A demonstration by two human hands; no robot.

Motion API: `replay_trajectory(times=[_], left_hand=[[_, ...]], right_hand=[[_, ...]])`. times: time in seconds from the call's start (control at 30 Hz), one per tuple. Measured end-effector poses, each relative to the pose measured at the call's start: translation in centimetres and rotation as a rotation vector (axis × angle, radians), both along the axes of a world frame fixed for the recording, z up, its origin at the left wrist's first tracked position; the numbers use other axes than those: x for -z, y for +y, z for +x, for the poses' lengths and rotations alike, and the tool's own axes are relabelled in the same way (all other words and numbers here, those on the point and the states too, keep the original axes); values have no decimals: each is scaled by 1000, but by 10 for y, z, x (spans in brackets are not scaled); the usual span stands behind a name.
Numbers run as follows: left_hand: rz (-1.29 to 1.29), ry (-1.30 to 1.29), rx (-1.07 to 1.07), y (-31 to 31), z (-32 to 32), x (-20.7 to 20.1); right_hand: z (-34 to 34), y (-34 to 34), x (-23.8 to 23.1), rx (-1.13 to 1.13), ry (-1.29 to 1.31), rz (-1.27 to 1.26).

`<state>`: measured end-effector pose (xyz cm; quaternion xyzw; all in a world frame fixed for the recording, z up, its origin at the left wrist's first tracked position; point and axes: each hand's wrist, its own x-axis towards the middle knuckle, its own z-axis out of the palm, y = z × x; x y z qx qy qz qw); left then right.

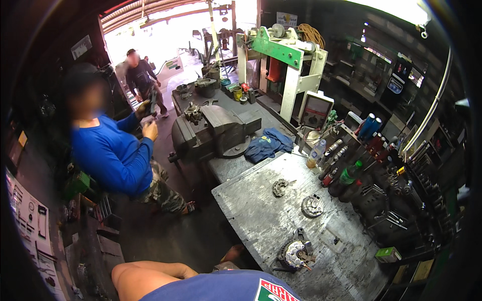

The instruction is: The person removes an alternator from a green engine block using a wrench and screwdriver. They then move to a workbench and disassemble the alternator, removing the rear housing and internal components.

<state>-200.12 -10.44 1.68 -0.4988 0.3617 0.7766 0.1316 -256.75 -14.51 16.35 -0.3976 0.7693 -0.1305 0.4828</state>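
My left arm comes in at the lower edge, bent, its forearm running behind my blue shirt. Beyond the shirt, a dim part of my left hand (233, 252) shows low beside the bench's left edge. Its fingers are too dark and blurred to read. My right hand is out of the picture. Closest to me on the metal-topped workbench (256, 220) lies an opened alternator (296, 253) with its round housing showing. Farther up the bench are a round slotted end housing (312, 206) and a smaller curved part (280, 187).
A large bench vise (221, 131) stands at the far end, with a dark blue cloth (269, 144) beside it. Bottles (351, 172) and tools line the right side, near a small green box (388, 255). A co-worker in blue (113, 155) stands left; another person (143, 80) is farther back.
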Motion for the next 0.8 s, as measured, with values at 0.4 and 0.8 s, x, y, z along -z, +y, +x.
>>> replay_trajectory(times=[0.4, 0.8], left_hand=[[-42, -3, -93, -54, -28, -81], [-466, -438, 295, -95, -49, -74]], right_hand=[[-34, 125, 53, 134, -194, 139], [11, 154, 58, -7, 298, 100]])
